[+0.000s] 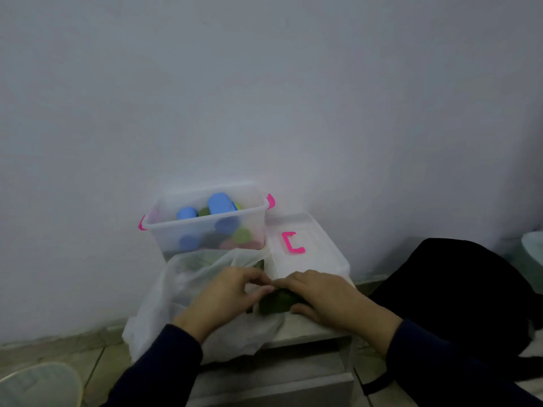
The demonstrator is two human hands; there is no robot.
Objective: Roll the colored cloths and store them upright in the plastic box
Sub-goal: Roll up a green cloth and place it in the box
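Note:
A clear plastic box [176, 230] with pink latches stands against the wall and holds several rolled cloths in blue, green and pink. Just in front of it, a dark green cloth [274, 304] lies partly rolled on the small white table. My left hand [226, 295] has its fingers curled on the cloth's left end. My right hand [320, 292] lies over the roll's right side with the thumb tucked under it. Most of the cloth is hidden beneath both hands.
The box's clear lid [308, 248] with a pink handle lies to the right of the box. A white plastic bag [164, 304] spreads under my left hand. A black bag [458, 295] sits on the floor at right. The table edge [308, 337] is close below.

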